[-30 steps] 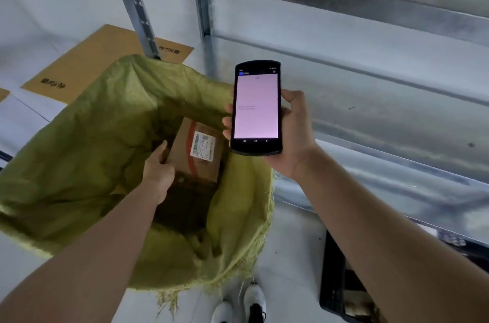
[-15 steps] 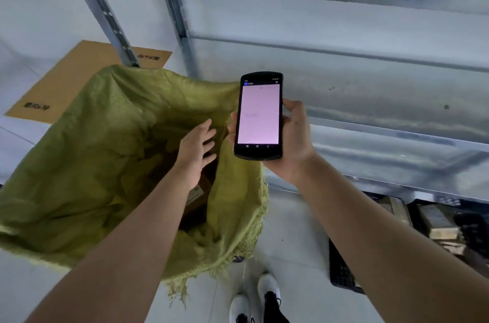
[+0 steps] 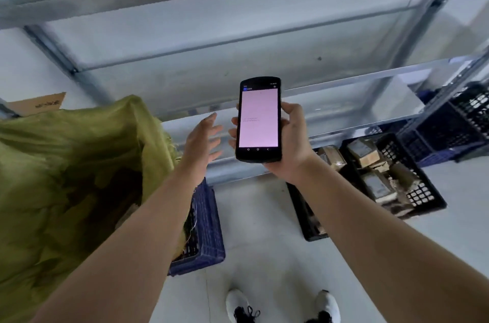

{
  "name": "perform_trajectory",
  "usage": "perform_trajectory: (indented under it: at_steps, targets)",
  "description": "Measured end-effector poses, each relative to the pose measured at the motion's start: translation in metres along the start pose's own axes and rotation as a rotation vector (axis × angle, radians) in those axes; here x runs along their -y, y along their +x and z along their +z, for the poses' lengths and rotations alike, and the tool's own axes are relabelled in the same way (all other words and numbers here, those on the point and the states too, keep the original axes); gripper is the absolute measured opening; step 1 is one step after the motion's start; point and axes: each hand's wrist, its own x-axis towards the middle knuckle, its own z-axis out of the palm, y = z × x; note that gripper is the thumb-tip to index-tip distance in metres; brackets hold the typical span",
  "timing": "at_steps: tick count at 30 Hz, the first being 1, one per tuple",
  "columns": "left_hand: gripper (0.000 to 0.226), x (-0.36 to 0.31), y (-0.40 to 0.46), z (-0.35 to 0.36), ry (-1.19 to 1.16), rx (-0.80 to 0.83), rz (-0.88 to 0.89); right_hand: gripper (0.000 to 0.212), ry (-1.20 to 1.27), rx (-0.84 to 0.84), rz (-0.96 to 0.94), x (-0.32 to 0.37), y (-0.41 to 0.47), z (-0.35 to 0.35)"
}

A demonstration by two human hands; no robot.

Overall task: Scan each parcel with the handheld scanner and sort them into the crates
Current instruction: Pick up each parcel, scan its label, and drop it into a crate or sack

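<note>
Scanner (image 3: 258,120) stands upright in the right hand (image 3: 289,142), whose fingers wrap round its sides, pink screen facing up. At its 9 o'clock the left hand (image 3: 202,138) hangs spread wide, holding nothing. Parcels (image 3: 370,163) lie in a black crate (image 3: 428,200) at 4 o'clock. A green sack (image 3: 66,177) sits at 8 o'clock.

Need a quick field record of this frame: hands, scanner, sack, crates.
left hand: open, holds nothing, beside the scanner
right hand: grips the scanner
scanner: upright, screen lit pale pink, text too small to read
sack: yellow-green, open, at left
blue crate: beside the sack, partly hidden
black crate: on the floor at right, holds parcels
shelf: metal, behind the hands
</note>
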Motion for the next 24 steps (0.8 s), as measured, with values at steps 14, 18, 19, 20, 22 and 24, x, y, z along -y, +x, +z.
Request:
perform_trajectory:
  at_steps: [14,18,19,20,22,24]
  targets:
    - [0.043,0.11,-0.004,0.251,0.153,0.123,-0.129,0.06,0.013,-0.247,-0.007,0.111,-0.067,-0.271]
    - [0.047,0.129,0.011,0.296,0.186,0.144,-0.178,0.065,0.038,-0.305,-0.012,0.119,-0.064,-0.324]
    - [0.048,0.133,0.018,0.307,0.193,0.153,-0.188,0.068,0.041,-0.315,-0.012,0.119,-0.059,-0.336]
    - [0.049,0.138,0.026,0.317,0.2,0.168,-0.194,0.068,0.042,-0.332,-0.01,0.119,-0.055,-0.348]
    - [0.049,0.149,0.044,0.337,0.215,0.206,-0.199,0.062,0.033,-0.381,-0.006,0.118,-0.043,-0.373]
    - [0.051,0.164,0.066,0.357,0.228,0.229,-0.215,0.062,0.021,-0.415,0.004,0.114,-0.03,-0.399]
